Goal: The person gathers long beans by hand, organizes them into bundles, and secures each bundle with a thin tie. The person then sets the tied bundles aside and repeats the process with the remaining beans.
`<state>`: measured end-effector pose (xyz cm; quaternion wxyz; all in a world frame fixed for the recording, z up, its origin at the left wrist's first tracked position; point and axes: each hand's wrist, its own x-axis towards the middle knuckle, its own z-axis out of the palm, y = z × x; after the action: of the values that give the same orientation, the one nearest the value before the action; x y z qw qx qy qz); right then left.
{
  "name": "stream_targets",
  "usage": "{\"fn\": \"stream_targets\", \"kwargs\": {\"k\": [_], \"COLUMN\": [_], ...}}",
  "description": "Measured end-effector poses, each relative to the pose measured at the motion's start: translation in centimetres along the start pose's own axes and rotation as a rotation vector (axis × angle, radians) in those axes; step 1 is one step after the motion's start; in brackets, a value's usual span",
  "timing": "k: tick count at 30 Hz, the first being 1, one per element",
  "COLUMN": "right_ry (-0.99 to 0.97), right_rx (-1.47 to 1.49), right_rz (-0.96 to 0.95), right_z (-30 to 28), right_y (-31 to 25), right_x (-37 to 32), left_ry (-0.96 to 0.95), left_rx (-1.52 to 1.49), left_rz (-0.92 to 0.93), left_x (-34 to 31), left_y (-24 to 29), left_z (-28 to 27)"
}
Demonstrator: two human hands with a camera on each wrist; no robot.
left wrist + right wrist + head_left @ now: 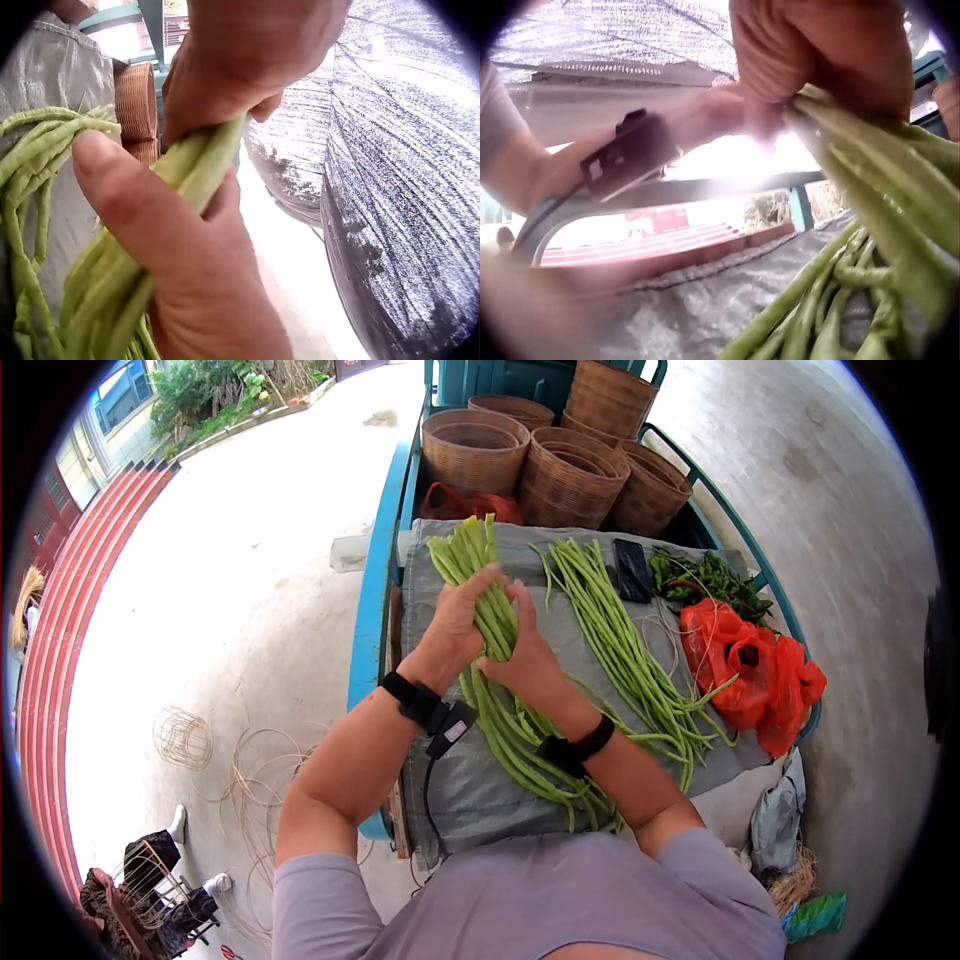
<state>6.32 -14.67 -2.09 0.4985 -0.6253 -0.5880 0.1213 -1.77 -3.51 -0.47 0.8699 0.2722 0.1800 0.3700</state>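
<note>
My left hand (452, 632) grips a bundle of long green beans (466, 552) near its upper end, thumb across the front. Right beside it, my right hand (528, 660) holds the same bundle a little lower. The stalk ends stick up past both hands. Below them the long pods trail down over the grey cloth (440, 805). In the left wrist view the gripped beans (196, 169) pass tightly between the hands. A second pile of long beans (622, 635) lies loose on the cloth to the right.
Wicker baskets (575, 475) stand at the back of the blue cart (372, 650). Right of the beans lie a dark phone (631, 570), leafy greens (715, 582) and a red plastic bag (740, 670). A seated person (150, 900) and loose cane strips (245, 790) are at lower left.
</note>
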Motion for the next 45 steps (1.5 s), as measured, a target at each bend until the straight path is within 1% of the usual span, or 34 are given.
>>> {"fn": "stream_targets", "kwargs": {"k": [3, 6, 9, 10, 12, 13, 15, 16, 17, 18, 19, 20, 21, 22, 25, 26, 27, 29, 30, 31, 33, 34, 35, 38, 41, 44, 45], "right_ry": [-0.073, -0.146, -0.090, -0.115, -0.159, -0.173, -0.185, -0.168, -0.148, -0.154, -0.164, -0.201, -0.242, -0.288, -0.255, -0.202, -0.154, -0.205, -0.184, -0.147, -0.251, -0.256, -0.259, -0.129, -0.152, -0.231, -0.207], "right_rx": [0.043, 0.159, 0.239, 0.303, 0.438, 0.418, 0.369, 0.334, 0.291, 0.284, 0.280, 0.269, 0.262, 0.257, 0.036, -0.086, -0.208, -0.259, -0.435, -0.569, -0.958, -1.045, -1.131, -1.079, -1.087, -1.180, -1.186], "right_rz": [0.235, 0.380, 0.277, 0.274, 0.276, 0.253, 0.219, 0.157, 0.098, 0.091, 0.085, 0.147, 0.205, 0.257, -0.105, -0.118, -0.133, 0.331, 0.438, 0.452, 0.501, 0.618, 0.733, 0.504, 0.568, 0.634, 0.651], "right_z": [-0.5, -2.0, -2.7, -3.0, -3.4, -3.2, -2.4, -1.9, -1.3, -0.6, -0.1, -0.1, -0.3, -0.8, -4.6, -5.9, -7.8, -13.6, -15.7, -17.5, -21.6, -22.8, -23.6, -25.2, -25.2, -25.7, -25.9], "right_y": [0.0, -1.0, -1.3, -1.6, -2.2, -1.9, -0.7, -0.4, 0.1, 0.8, 1.4, 1.5, 1.3, 1.2, 0.8, 1.9, 3.2, 1.7, 3.0, 5.5, 11.2, 13.5, 15.5, 21.2, 22.8, 24.4, 24.3], "right_x": [0.1, 0.6, 1.0, 1.0, 0.9, 0.8, 0.5, 0.4, 0.5, 0.6, 0.5, 0.3, 0.3, 0.3, -0.6, -1.3, -2.0, -1.8, -1.7, -2.1, -2.4, -2.1, -1.8, -2.0, -1.5, -1.0, -0.8], "left_ry": [-0.101, -0.165, -0.375, -0.396, -0.364, -0.350, -0.198, -0.137, -0.103, -0.067, -0.065, -0.058, -0.032, -0.050, -0.043, -0.025, -0.035, -0.050, -0.069, -0.122, -0.230, -0.249, -0.192, -0.016, 0.067, 0.089, 0.094], "left_rx": [0.045, 0.318, 0.529, 0.505, 0.433, 0.398, 0.383, 0.375, 0.399, 0.424, 0.387, 0.349, 0.304, 0.292, 0.275, 0.268, 0.246, 0.198, 0.154, 0.095, -0.023, -0.042, -0.011, 0.084, 0.133, 0.172, 0.187], "left_rz": [0.003, 0.117, -0.068, -0.072, -0.096, -0.110, -0.124, -0.142, -0.149, -0.160, -0.123, -0.080, -0.093, -0.111, -0.182, -0.208, -0.188, -0.139, -0.159, -0.189, -0.245, -0.254, -0.268, -0.301, -0.297, -0.279, -0.277], "left_x": [-0.2, -0.8, -1.2, -0.9, -1.1, -1.2, -1.9, -2.0, -1.7, -1.5, -1.6, -1.7, -1.3, -1.1, -1.0, -1.1, -1.2, -1.5, -1.7, -1.6, -1.5, -1.4, -1.3, -1.0, -0.8, -1.1, -1.3], "left_y": [0.3, 0.2, 1.0, 0.7, 0.5, 0.4, 0.3, -0.1, -0.2, -0.2, -0.5, -0.6, -0.8, -0.6, 0.6, 0.9, 0.9, 0.8, 0.9, 0.9, 1.2, 1.1, 1.1, 0.8, 1.1, 1.2, 1.2], "left_z": [0.3, 1.3, 1.5, 1.4, 1.6, 1.8, 2.1, 2.2, 2.0, 1.6, 1.6, 1.5, 0.9, 0.6, 0.5, 0.6, 1.0, 1.7, 2.1, 2.0, 1.8, 1.5, 1.5, 1.1, 0.6, 1.2, 1.2]}}
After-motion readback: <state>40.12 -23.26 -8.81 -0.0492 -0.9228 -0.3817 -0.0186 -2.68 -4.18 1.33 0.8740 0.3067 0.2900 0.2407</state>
